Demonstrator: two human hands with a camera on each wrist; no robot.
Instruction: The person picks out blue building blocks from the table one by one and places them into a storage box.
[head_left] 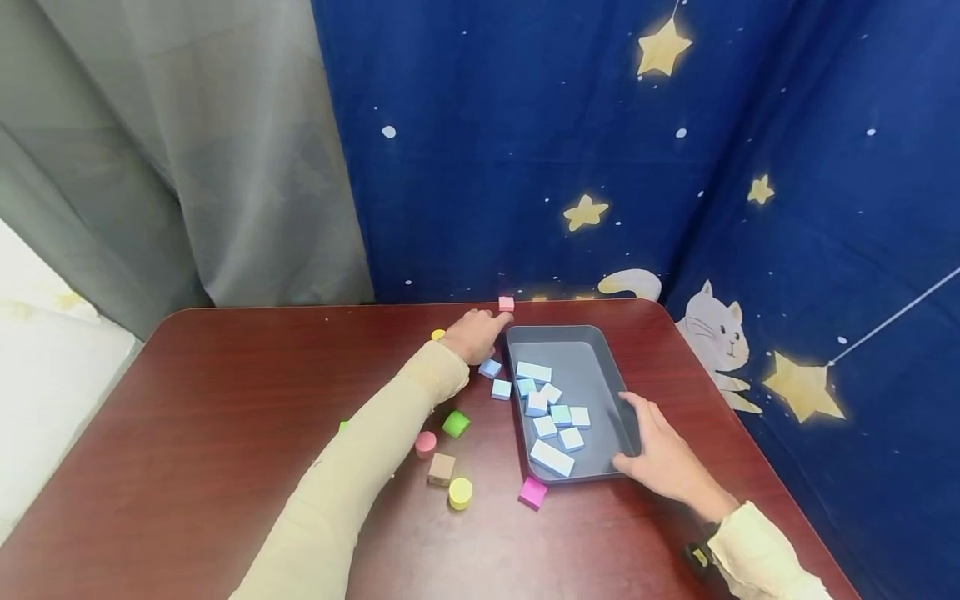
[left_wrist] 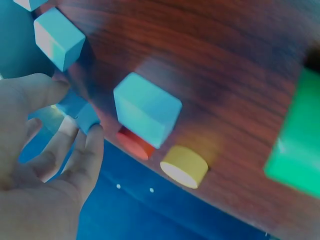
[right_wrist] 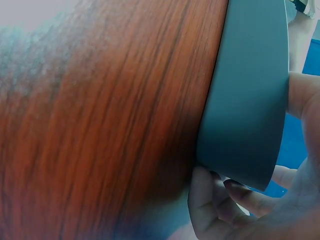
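Observation:
Near the table's far edge, my left hand (head_left: 476, 335) reaches beside the grey tray (head_left: 611, 358). In the left wrist view its thumb and fingers pinch two small dark blue blocks (left_wrist: 87, 118). Just past its fingertips, in the head view, is a pink block (head_left: 506, 304). Two light blue blocks (head_left: 501, 389) lie between this hand and the tray. My right hand (head_left: 663, 450) holds the tray's near right corner, thumb and fingers against its wall. Several white and pale blue blocks (head_left: 552, 458) lie inside the tray, mostly along its left side.
Left of the tray lie a green block (head_left: 456, 423), a red cylinder (head_left: 425, 444), a wooden block (head_left: 442, 469) and a yellow cylinder (head_left: 461, 493). A magenta block (head_left: 532, 492) sits by the tray's near left corner. Another yellow cylinder (left_wrist: 184, 167) is near the far edge.

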